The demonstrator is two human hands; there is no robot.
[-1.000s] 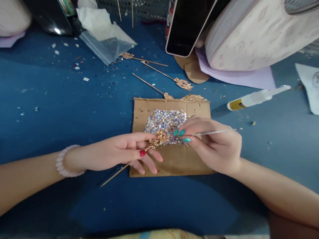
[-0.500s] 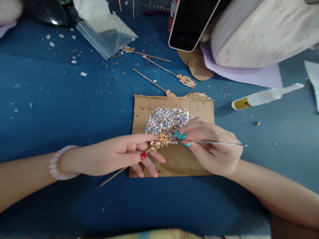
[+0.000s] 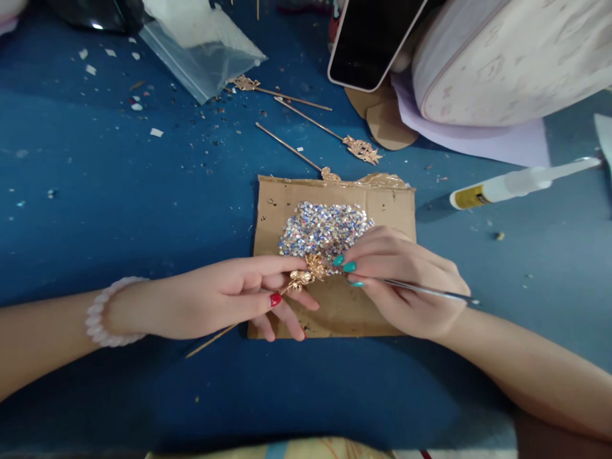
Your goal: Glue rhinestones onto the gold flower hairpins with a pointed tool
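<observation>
My left hand (image 3: 229, 293) pinches a gold hair stick (image 3: 302, 278) by its stem, just below the flower-shaped head. Its thin stem sticks out under the palm to the lower left. Closed round a slim silver rod-like tool (image 3: 421, 288), my right hand (image 3: 406, 280) is just right of the flower head. The tool's tip is hidden by the fingers. Beneath both hands lies a piece of cardboard (image 3: 287, 191), bearing a heap of small shiny rhinestones (image 3: 325, 226) in silver, blue and pink tones.
More gold hair sticks (image 3: 361, 150) lie behind the cardboard. At the right stands a glue bottle (image 3: 497, 188) with a long nozzle. A plastic bag (image 3: 201, 57), a phone (image 3: 373, 44) and a pale pouch (image 3: 478, 70) are along the back. White bits (image 3: 156, 132) dot the blue table (image 3: 95, 210).
The rear end of the silver tool has tipped slightly down toward me. The left hand and the hair stick have hardly moved; the view has shifted a little.
</observation>
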